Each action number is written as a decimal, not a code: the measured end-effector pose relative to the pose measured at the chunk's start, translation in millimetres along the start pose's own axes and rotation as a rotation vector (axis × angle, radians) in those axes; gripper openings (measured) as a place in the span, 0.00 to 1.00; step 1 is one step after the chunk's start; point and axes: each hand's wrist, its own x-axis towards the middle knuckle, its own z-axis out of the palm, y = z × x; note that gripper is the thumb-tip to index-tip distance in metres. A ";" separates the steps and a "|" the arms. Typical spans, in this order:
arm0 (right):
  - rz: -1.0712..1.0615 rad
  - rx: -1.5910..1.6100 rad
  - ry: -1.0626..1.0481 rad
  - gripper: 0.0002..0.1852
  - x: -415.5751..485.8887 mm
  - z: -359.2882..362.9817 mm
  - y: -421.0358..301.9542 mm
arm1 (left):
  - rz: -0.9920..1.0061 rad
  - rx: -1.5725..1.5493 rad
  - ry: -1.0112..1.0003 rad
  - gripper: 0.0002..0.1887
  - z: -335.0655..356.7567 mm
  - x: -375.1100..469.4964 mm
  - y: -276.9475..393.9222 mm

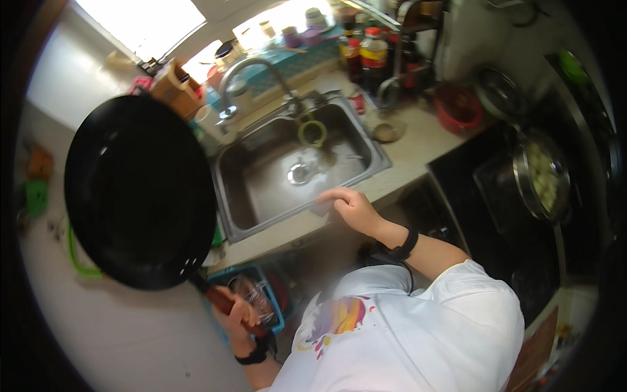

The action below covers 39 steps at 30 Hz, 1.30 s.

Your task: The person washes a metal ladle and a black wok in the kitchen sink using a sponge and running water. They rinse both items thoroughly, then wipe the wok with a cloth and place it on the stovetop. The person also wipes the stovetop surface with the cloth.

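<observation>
My left hand (237,316) grips the brown handle of a black frying pan (139,196). The pan is held up left of the sink, its dark inside facing me. Nothing shows in my right hand (355,210), which hovers at the sink's front edge with the index finger stretched out to the left and the other fingers curled. Beyond it lies a stainless steel sink (264,196) with a round drain. A curved faucet (259,61) rises behind the basin. Near the basin's back wall is a green ring-shaped strainer (312,133).
A blue basket (277,313) holding clear plastic stands below the counter, close to my left hand. Sauce bottles (373,54) crowd the back corner, near a red bowl (458,110). A pan with pale food pieces (541,181) sits on the black cooktop (482,220) at right.
</observation>
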 end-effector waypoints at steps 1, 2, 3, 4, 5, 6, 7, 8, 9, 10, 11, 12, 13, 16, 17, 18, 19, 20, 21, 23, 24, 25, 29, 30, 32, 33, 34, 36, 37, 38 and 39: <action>0.042 0.022 0.087 0.20 -5.3 -15.3 3.2 | -0.021 0.036 0.035 0.16 -1.0 3.1 7.0; 0.070 0.048 0.160 0.20 -15.6 -29.6 8.2 | -0.028 0.005 0.033 0.16 -1.0 2.4 8.5; 0.093 0.074 0.228 0.20 -25.7 -42.6 13.0 | -0.056 0.035 0.036 0.15 -0.7 1.6 9.0; 0.085 0.041 0.320 0.20 -37.2 -51.7 17.0 | -0.081 0.055 0.024 0.15 -0.2 2.4 10.4; 0.135 0.113 0.364 0.20 -55.5 -62.7 20.6 | -0.093 0.059 0.002 0.15 0.2 3.2 9.8; 0.163 0.030 0.445 0.20 -67.7 -70.1 26.0 | -0.116 0.115 -0.029 0.14 0.8 3.8 6.8; 0.217 -0.121 0.468 0.21 -82.6 -78.0 30.2 | -0.170 0.136 -0.025 0.14 1.7 2.9 1.9; 0.236 -0.088 0.483 0.21 -98.1 -81.8 31.8 | -0.232 0.097 -0.084 0.14 0.4 4.2 -1.9; 0.089 -0.048 0.501 0.21 -115.2 -81.3 31.4 | -0.319 0.181 -0.124 0.14 -2.3 7.5 -3.6; 0.119 -0.008 0.547 0.21 -131.3 -80.4 31.2 | -0.408 0.135 -0.159 0.15 -2.1 9.9 -8.7; 0.212 0.028 0.594 0.21 -149.0 -77.9 28.2 | -0.424 0.212 -0.277 0.15 -3.0 15.9 -11.6; 0.173 -0.034 0.617 0.21 -168.9 -74.0 26.9 | -0.492 0.162 -0.349 0.15 -1.4 19.4 -17.5; 0.178 -0.110 0.668 0.21 -191.0 -70.7 22.5 | -0.575 0.062 -0.439 0.14 0.8 22.0 -22.8; 0.258 -0.126 0.800 0.21 -256.5 -60.0 14.5 | -0.808 0.021 -0.615 0.13 14.7 16.2 -38.2; 0.303 -0.127 0.857 0.21 -277.8 -56.5 11.6 | -0.881 0.016 -0.661 0.13 20.1 13.5 -41.6; 0.322 -0.119 0.910 0.20 -296.8 -52.8 9.2 | -0.953 0.002 -0.714 0.13 25.2 11.4 -44.2; 0.340 -0.108 0.961 0.20 -316.9 -48.9 6.7 | -1.028 -0.026 -0.767 0.13 30.3 8.1 -46.6; 0.298 -0.138 1.009 0.20 -337.0 -45.7 4.4 | -1.101 -0.038 -0.794 0.13 35.5 4.1 -49.3; 0.307 -0.130 1.058 0.20 -357.7 -43.5 1.0 | -1.144 -0.018 -0.853 0.14 41.8 0.5 -53.0; 0.289 -0.098 1.146 0.20 -395.3 -40.6 -3.5 | -1.250 0.020 -0.933 0.14 55.6 -7.6 -60.9; 0.377 -0.083 1.215 0.20 -414.0 -39.1 -5.2 | -1.275 0.050 -0.992 0.14 62.8 -12.7 -63.9; 0.356 -0.132 1.252 0.20 -431.1 -36.9 -5.3 | -1.297 0.072 -1.054 0.14 71.0 -17.5 -66.7; 0.394 -0.141 1.404 0.21 -500.4 -27.7 -1.6 | -1.387 0.166 -1.282 0.13 111.3 -46.9 -79.2; 0.349 -0.158 1.425 0.21 -518.4 -27.3 -0.1 | -1.419 0.206 -1.301 0.13 123.9 -58.1 -83.1; 0.347 -0.097 1.472 0.20 -555.4 -26.4 0.5 | -1.461 0.229 -1.365 0.13 151.4 -84.5 -95.4; 0.381 -0.087 1.482 0.20 -575.5 -26.7 -0.8 | -1.505 0.236 -1.379 0.13 165.0 -99.6 -101.2; 0.326 -0.100 1.510 0.20 -595.4 -26.1 -2.0 | -1.526 0.231 -1.405 0.13 178.9 -115.9 -107.7; 0.312 -0.079 1.583 0.20 -636.9 -20.8 -5.1 | -1.453 0.269 -1.436 0.13 205.5 -151.4 -119.1; 0.320 -0.126 1.620 0.20 -660.1 -17.1 -6.4 | -1.452 0.287 -1.419 0.13 218.7 -170.3 -125.3; 0.321 -0.166 1.658 0.20 -683.7 -12.8 -7.1 | -1.425 0.285 -1.482 0.12 234.2 -188.7 -133.8; 0.320 -0.205 1.695 0.20 -706.6 -8.2 -7.1 | -1.371 0.334 -1.528 0.11 249.9 -206.0 -142.3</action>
